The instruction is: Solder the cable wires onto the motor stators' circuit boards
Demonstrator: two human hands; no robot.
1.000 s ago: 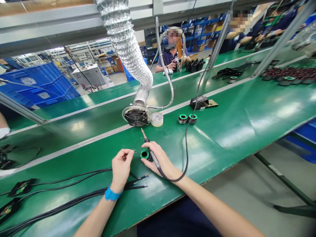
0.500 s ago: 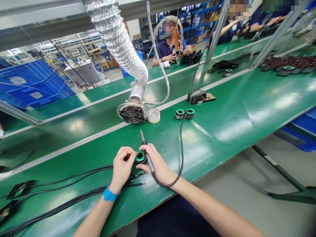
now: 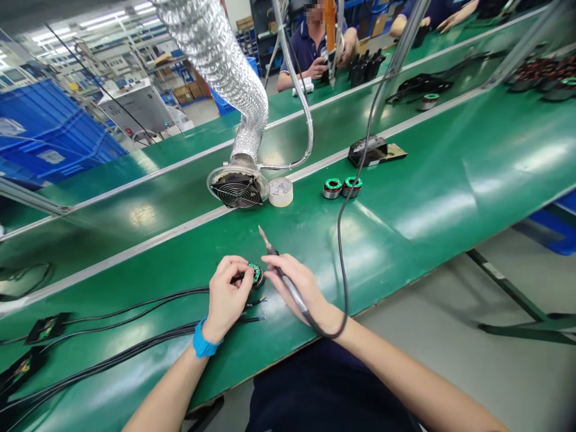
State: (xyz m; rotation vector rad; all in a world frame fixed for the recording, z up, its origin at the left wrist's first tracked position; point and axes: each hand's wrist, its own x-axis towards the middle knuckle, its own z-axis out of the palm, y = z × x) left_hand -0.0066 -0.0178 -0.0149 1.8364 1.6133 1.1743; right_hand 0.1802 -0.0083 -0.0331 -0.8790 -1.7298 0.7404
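Note:
My left hand [image 3: 229, 291], with a blue band on its wrist, is closed in a pinch on the end of a black cable [image 3: 191, 291]. Its fingertips lie over the green-topped motor stator [image 3: 258, 275], hiding part of the board and the wire tips. My right hand [image 3: 299, 285] is closed round the grey handle of a soldering iron [image 3: 288, 282], just right of the stator and apart from it. The iron's tip points up and away, well off the stator. More black cables [image 3: 135, 354] with bare coloured ends lie beneath and left of my left hand.
A fume duct with a fan [image 3: 238, 191] hangs beyond my hands, beside a round whitish tub [image 3: 281, 192]. Two stators [image 3: 332, 188] and a black holder [image 3: 375, 151] stand to the right. The iron's cord [image 3: 342, 240] loops across the bench. A co-worker [image 3: 317, 48] sits opposite.
My right hand has drawn back from the stator to the right, with the soldering iron in it. My left fingers now cover more of the stator. The view has tilted down.

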